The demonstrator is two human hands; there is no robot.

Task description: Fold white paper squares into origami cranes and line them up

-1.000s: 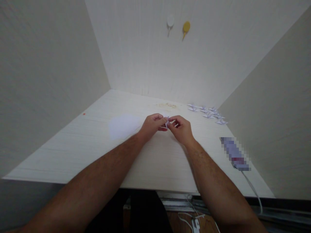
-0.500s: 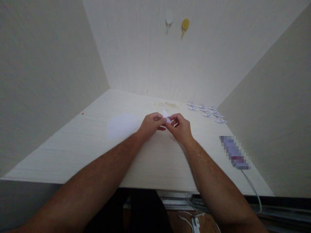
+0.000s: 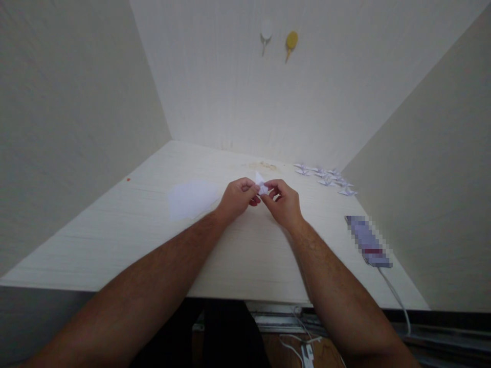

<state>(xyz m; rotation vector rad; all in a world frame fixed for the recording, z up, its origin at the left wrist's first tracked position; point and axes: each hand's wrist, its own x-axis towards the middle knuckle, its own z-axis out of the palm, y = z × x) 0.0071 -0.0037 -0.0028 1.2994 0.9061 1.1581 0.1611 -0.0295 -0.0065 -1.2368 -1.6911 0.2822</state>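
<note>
A small piece of folded white paper (image 3: 260, 180) is pinched between my two hands above the middle of the table (image 3: 245, 255). One pointed flap of it stands up past the fingertips; its lower part is partly covered by them. My left hand (image 3: 241, 197) grips its left side with thumb and fingers. On the other side my right hand (image 3: 283, 201) holds it between thumb and forefinger. Left of my left hand lie flat sheets of white paper (image 3: 192, 198). Several folded paper cranes (image 3: 327, 181) rest in a group at the back right.
A phone-like device (image 3: 367, 240), blurred out, lies at the right with a white cable (image 3: 397, 296) running off the table edge. Two hooks, one white (image 3: 266, 35) and one yellow (image 3: 291, 41), are on the back wall. A small orange bit (image 3: 128, 179) lies at the left.
The folded paper has turned slightly between my fingers, so more of its pointed flap and middle shows. Both hands keep their hold in nearly the same place.
</note>
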